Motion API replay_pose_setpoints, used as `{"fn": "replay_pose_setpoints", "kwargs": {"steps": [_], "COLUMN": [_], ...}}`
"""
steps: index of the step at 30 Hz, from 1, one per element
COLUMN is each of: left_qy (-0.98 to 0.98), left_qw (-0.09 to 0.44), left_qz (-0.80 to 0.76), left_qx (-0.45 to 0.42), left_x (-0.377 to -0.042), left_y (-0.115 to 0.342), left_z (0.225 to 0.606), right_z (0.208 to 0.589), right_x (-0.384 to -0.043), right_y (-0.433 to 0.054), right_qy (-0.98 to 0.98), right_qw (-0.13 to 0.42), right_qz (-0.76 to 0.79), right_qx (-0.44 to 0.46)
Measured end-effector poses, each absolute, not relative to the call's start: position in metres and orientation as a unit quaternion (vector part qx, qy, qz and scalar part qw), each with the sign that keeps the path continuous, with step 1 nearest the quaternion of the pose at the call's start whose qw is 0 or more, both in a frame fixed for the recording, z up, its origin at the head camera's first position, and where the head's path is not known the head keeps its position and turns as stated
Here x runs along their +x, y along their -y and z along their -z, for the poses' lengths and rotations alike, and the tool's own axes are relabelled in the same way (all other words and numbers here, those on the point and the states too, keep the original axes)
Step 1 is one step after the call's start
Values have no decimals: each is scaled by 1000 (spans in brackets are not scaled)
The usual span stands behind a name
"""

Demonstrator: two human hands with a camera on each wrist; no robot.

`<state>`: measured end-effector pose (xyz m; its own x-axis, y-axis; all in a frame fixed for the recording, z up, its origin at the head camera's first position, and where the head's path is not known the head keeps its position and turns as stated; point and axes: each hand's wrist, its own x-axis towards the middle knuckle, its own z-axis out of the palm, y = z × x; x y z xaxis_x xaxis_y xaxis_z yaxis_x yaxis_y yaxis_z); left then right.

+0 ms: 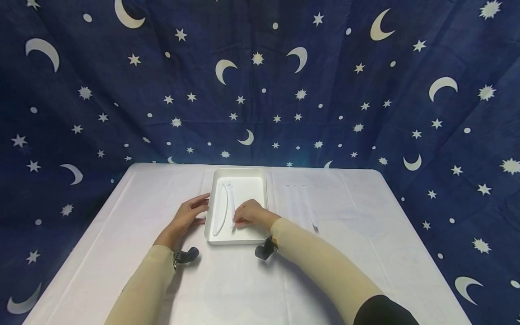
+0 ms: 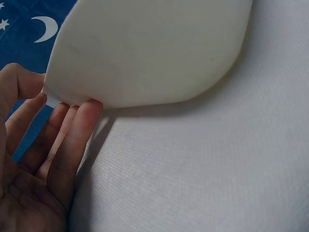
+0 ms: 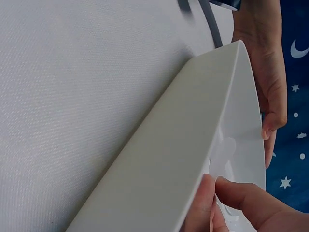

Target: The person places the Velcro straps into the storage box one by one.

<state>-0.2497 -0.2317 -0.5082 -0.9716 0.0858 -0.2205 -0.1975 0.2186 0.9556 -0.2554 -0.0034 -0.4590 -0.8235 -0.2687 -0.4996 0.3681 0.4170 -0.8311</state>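
A shallow white tray (image 1: 245,240) stands on the white-covered table. Inside, on its left side, lie a curved white piece (image 1: 225,207), slim and knife-like, and a straight pale strip (image 1: 217,210). Beside them is a thin white strip (image 1: 232,198) with a bluish top end. My right hand (image 1: 252,213) reaches over the tray and pinches this strip near its lower end; in the right wrist view, thumb and fingertip meet at it, mostly hidden. My left hand (image 1: 190,212) touches the tray's left wall, its fingers (image 2: 77,140) extended against the edge in the left wrist view.
Several thin whitish strips (image 1: 296,201) lie on the table (image 1: 345,253) right of the tray, one with a dark lower tip (image 1: 314,228). A dark blue curtain (image 1: 268,104) with moons and stars hangs behind the table. Each wrist wears a black camera (image 1: 186,255).
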Motion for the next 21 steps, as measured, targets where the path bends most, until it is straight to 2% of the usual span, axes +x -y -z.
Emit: {"fn": "replay_pose_setpoints", "kwargs": {"steps": [14,21], "left_qy": [-768,-769], "left_qw": [113,115], "left_qz": [-630,-629], "left_qx": [-26,-28], "left_x": [-249,-250], "left_y": [231,232], "left_z": [509,509], "right_z": [455,467], "right_x": [-248,-251], "right_y": [7,10], "right_qy": [-841,-863], "right_qw": [252,219], "right_qz": [478,454], "right_qx": [3,-28]}}
